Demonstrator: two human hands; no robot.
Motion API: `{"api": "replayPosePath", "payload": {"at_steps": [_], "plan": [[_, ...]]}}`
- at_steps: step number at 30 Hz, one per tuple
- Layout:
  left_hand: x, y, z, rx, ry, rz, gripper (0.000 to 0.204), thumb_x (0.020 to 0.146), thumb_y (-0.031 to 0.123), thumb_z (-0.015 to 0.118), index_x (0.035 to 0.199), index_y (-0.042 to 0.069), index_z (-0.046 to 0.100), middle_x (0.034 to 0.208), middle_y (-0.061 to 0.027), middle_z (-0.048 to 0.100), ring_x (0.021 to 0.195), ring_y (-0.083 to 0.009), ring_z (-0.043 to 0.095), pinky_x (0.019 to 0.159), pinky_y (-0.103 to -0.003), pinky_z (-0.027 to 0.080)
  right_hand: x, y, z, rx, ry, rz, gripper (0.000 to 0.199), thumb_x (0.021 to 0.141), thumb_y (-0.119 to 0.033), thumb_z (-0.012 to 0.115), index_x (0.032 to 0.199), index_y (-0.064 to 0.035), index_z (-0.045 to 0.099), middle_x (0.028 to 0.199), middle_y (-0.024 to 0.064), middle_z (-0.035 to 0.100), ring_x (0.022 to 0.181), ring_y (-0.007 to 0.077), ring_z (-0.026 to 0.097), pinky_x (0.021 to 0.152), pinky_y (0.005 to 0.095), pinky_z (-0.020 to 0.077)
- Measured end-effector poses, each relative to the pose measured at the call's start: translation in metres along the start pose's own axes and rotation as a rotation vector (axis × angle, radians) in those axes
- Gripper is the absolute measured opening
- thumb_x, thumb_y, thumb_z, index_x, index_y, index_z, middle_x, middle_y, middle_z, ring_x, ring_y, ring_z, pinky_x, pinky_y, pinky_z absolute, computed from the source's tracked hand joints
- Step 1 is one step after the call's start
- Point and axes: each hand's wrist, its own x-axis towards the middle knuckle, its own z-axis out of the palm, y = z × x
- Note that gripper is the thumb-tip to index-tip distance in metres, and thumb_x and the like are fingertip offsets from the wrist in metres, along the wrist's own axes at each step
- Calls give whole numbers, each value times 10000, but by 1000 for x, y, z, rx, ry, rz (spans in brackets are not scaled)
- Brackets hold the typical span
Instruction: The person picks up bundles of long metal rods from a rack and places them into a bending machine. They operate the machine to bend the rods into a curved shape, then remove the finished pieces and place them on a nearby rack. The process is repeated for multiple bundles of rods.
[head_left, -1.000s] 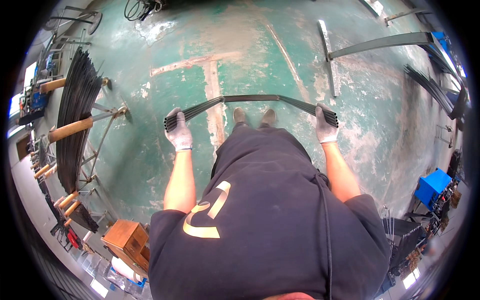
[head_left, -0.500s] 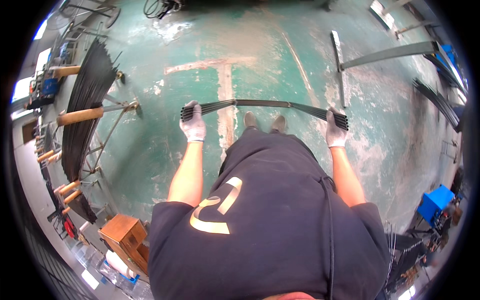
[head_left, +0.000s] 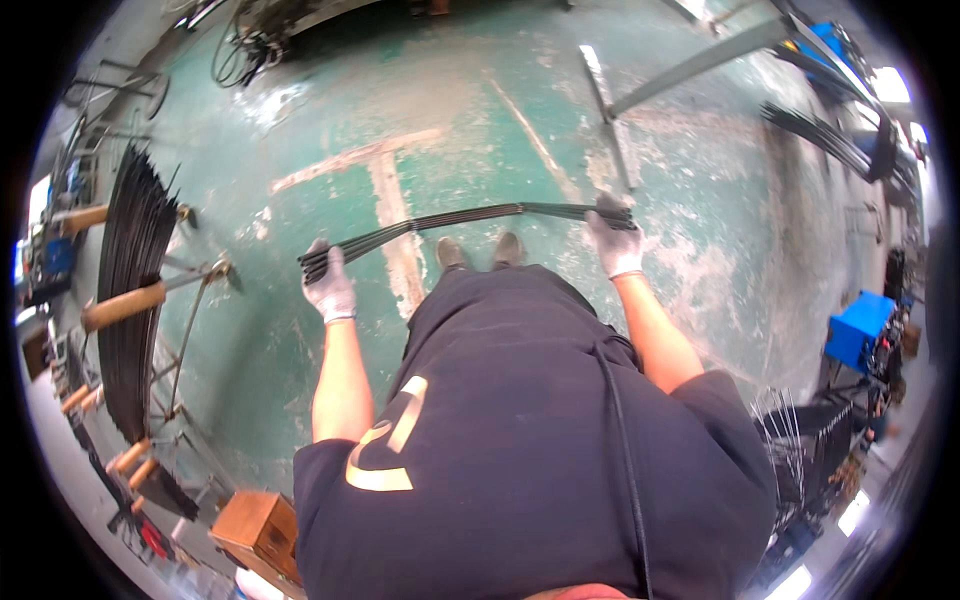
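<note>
A bundle of thin black rods (head_left: 467, 216) spans the space in front of my body, above my shoes. Near its left end my left hand (head_left: 329, 290), in a pale work glove, is closed around it. My right hand (head_left: 613, 246), gloved the same way, grips the bundle close to its right end. The rods look tied at two places along the middle. The right end is held higher in the picture than the left, so the bundle slants. My palms hide part of the rods at both ends.
At left a rack with wooden rollers (head_left: 124, 306) carries a large stack of dark rods (head_left: 137, 250). A metal stand (head_left: 700, 70) and more black rods (head_left: 815, 134) are at the far right. A wooden cabinet (head_left: 255, 528) stands near left, a blue box (head_left: 860, 330) at right.
The view has turned, so the floor markings and stand have shifted left. Both hands still hold the bundle; its right end is now higher in the picture relative to the left.
</note>
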Motion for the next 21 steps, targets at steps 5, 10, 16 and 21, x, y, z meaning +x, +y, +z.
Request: {"api": "replayPosePath", "payload": {"at_steps": [5,10,16,21], "plan": [[-1,2,2,-40,-42,21,395,823,-4,671,1197,-41,549,1185,-142,607,1085,-196,590,974,-318,460,-3,16,10,460,86,85,474,788,-138,719,1222,-44,554,1118,106,664,1036,153,631,915,297,486],[-1,3,-1,-9,-49,5,409,828,-17,649,1219,-46,532,1200,-161,597,1113,-219,579,984,-331,450,-5,11,10,444,91,74,490,774,-101,726,1227,-46,548,1123,114,660,1047,154,626,914,296,490],[1,10,3,-16,-34,-2,425,821,8,670,1222,-42,538,1198,-152,600,1106,-206,577,973,-329,452,-3,1,4,430,93,64,496,773,-74,724,1234,-44,544,1129,113,654,1049,152,620,917,292,487],[1,14,4,11,-28,9,420,818,18,678,1213,-39,548,1183,-142,610,1079,-199,588,956,-326,459,-3,-8,-3,462,99,18,513,766,-29,720,1246,-43,539,1125,112,651,1046,162,619,918,291,484]]}}
